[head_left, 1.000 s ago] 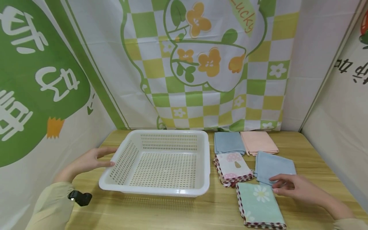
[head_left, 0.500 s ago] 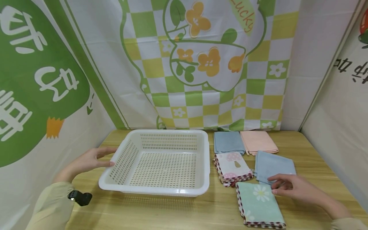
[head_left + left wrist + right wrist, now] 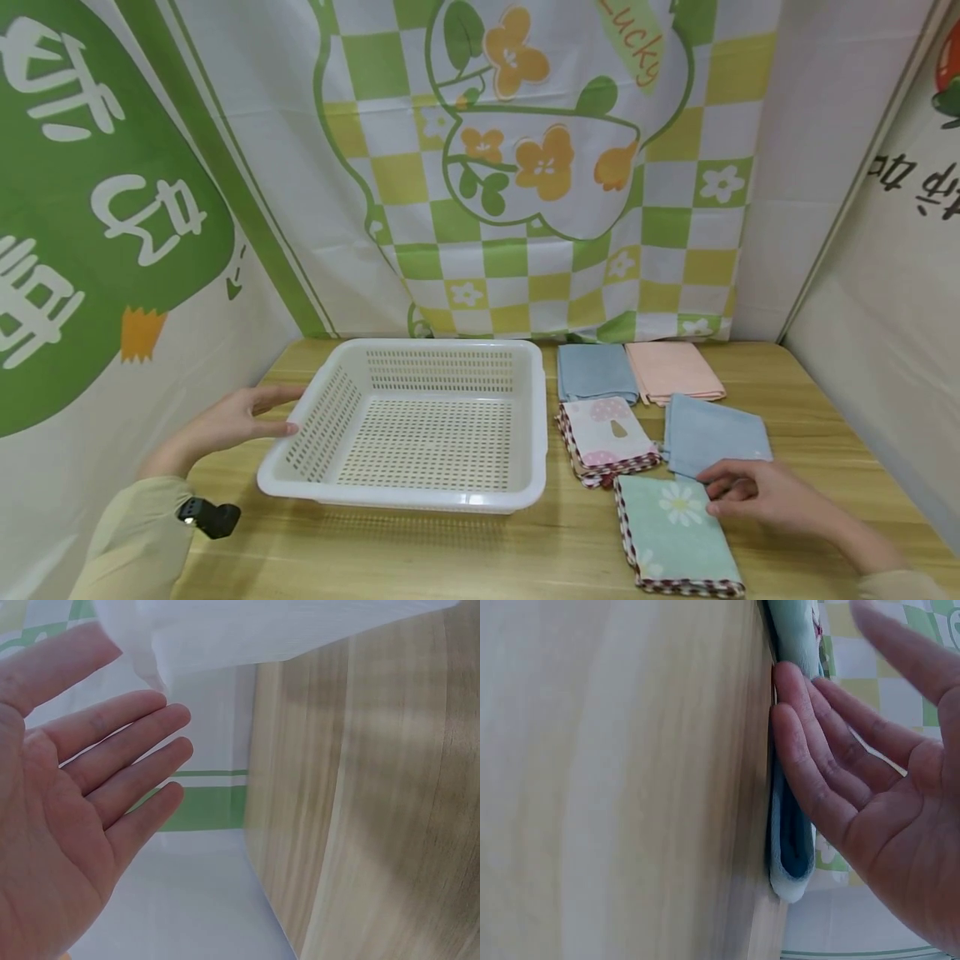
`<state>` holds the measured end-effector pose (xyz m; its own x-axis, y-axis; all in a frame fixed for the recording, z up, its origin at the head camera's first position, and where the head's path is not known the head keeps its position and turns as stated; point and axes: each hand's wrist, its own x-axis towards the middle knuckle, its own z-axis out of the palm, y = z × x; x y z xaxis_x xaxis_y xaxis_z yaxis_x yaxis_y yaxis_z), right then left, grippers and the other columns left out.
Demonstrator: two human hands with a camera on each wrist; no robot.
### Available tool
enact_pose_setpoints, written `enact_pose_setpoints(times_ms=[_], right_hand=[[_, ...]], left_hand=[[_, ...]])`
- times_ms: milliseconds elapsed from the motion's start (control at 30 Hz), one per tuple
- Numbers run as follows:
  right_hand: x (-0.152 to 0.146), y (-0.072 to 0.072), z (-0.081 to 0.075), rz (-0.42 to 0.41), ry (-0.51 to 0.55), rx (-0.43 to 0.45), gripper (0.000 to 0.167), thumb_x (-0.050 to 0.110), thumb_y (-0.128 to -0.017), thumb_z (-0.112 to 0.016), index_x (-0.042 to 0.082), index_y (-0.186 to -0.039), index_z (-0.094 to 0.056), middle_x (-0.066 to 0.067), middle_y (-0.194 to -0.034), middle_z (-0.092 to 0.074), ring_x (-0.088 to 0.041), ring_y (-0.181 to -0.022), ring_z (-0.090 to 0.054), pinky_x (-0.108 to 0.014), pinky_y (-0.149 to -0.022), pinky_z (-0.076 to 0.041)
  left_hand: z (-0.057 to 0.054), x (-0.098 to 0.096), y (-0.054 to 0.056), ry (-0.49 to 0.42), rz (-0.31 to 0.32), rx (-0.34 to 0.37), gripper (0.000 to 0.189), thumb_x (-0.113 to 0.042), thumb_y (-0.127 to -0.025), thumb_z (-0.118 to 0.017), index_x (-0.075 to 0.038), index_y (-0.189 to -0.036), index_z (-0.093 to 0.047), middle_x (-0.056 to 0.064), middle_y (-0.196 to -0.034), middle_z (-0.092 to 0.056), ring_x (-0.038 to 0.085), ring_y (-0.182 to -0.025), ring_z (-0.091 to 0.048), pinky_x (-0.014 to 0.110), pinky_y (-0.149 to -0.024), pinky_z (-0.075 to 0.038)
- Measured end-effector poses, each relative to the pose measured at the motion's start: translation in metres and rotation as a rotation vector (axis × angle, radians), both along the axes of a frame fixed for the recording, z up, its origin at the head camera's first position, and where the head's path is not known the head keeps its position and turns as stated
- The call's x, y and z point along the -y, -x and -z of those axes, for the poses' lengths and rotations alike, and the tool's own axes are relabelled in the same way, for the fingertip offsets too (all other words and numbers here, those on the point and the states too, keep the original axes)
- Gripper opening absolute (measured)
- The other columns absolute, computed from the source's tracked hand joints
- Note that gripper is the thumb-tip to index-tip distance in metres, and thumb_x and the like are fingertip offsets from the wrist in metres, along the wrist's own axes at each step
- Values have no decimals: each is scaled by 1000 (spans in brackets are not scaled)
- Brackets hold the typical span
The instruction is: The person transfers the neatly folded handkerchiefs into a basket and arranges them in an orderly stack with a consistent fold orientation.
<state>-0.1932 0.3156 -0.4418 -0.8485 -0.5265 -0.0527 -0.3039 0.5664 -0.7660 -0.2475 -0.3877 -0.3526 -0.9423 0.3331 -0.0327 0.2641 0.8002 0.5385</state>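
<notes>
Clock read from the head view, 12 at the far edge. Backdrop (image 3: pixel 547 167) largest: green and yellow checks, orange flowers, the word "Lucky" near its top. Left panel (image 3: pixel 97 175): big green patch, white characters. Wood-grain tabletop (image 3: pixel 420 554) below, under everything else noted.

Basket (image 3: pixel 405 496): white plastic, slotted walls and floor, upright, between 9 and 10 o'clock of the tabletop's middle.

Five folded cloths, all lying flat, toward 3 o'clock of the basket. Mint cloth (image 3: pixel 678 533): 4 o'clock of the basket, white daisies, red-and-white checked edging. Light-blue cloth (image 3: pixel 716 437): 1 o'clock of mint. Print cloth (image 3: pixel 609 433): 11 o'clock of mint, pink mushroom pattern (same checked edging as mint), just beside the basket. Pink cloth (image 3: pixel 675 371): between 1 and 2 of print. Grey-blue cloth (image 3: pixel 597 372): 12 of print, beside pink.

Left hand (image 3: pixel 228 421): 9 o'clock of the basket, open, fingers extended, thumb apart, fingertips at the basket's rim. Right hand (image 3: pixel 772 496): 2 o'clock of mint, open, thumb spread from the fingers, fingertips where mint and light-blue nearly meet; contact with either, cannot tell.

Smallest: black device (image 3: pixel 210 517) at the left wrist, 8 o'clock of the basket.
</notes>
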Motion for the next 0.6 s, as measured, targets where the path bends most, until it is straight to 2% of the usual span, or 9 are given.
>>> enact_pose_setpoints(times_ms=[167,467,600], right_hand=[[2,2,3,17,-23,-13,35,23,-89,-67,2,-116,-61,-4,-99,-66,0,-81,-64,-22,-69,-54],[3,6,4,14,-21,32,38,25,-87,-68,0,-115,-60,-7,-97,-64,-2,-77,-63,-22,-65,-53],[4,6,5,26,-22,49,37,26,-86,-70,0,-111,-60,-7,-95,-64,-3,-75,-62,-22,-64,-52]], left_hand=[[2,2,-1,-16,0,3,68,-36,-85,-69,-2,-138,-46,25,-140,-47,52,-128,-39,67,-96,-36],[1,0,-3,-14,-3,8,68,-35,-85,-70,-1,-138,-45,26,-139,-47,52,-127,-40,67,-94,-38],[2,1,0,-20,-7,12,69,-36,-84,-71,-2,-138,-46,25,-139,-47,51,-128,-40,67,-94,-38]])
